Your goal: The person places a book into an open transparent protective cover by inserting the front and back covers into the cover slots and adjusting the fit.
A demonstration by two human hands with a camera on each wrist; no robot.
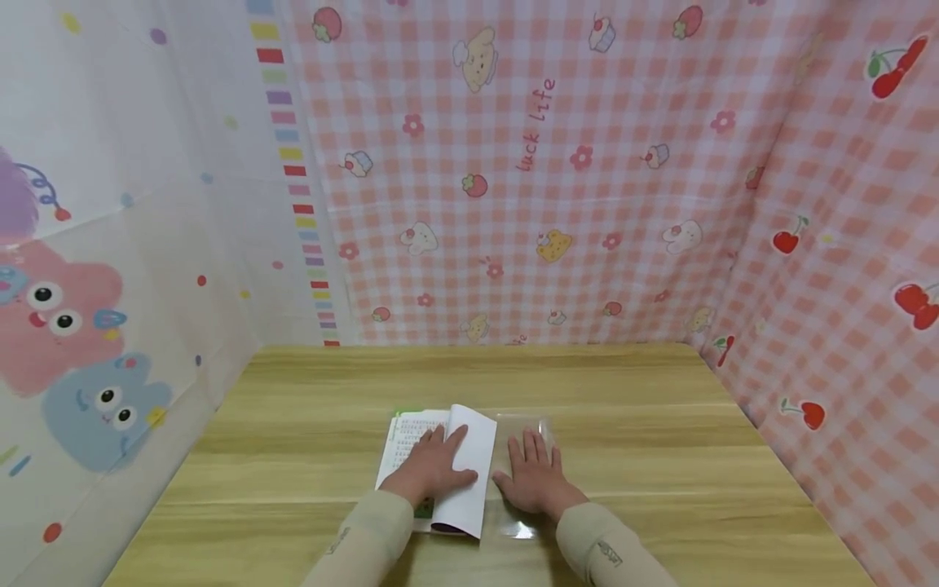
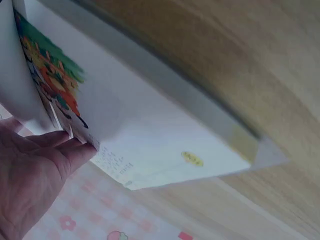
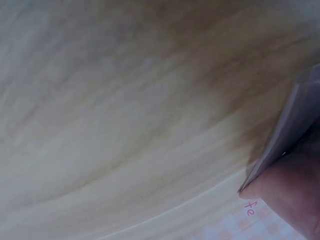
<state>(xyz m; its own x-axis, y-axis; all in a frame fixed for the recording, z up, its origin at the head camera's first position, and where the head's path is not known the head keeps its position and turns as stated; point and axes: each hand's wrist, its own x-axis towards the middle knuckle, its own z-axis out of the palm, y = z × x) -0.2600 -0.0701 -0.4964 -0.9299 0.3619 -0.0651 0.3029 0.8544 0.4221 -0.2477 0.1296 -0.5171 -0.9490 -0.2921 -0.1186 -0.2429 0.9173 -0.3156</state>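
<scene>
An open book (image 1: 411, 436) lies on the table, with printed text on its left page. My left hand (image 1: 440, 469) rests across its middle, fingers spread, thumb on a raised blank white leaf (image 1: 477, 448). In the left wrist view, the fingertips of my left hand (image 2: 40, 165) touch the page beside a coloured picture (image 2: 55, 75). To the right, a clear plastic sheet (image 1: 522, 528) lies by the book, and my right hand (image 1: 535, 481) presses flat over it with fingers extended. The right wrist view has part of my right hand (image 3: 290, 195) against a thin greyish sheet edge (image 3: 292, 112).
The wood-grain table (image 1: 660, 456) reaches out around the book. Behind it hangs a pink checked cloth (image 1: 513, 204), with another cherry-printed cloth (image 1: 844, 244) on the right. A white cartoon-printed cloth (image 1: 220, 244) hangs at the left.
</scene>
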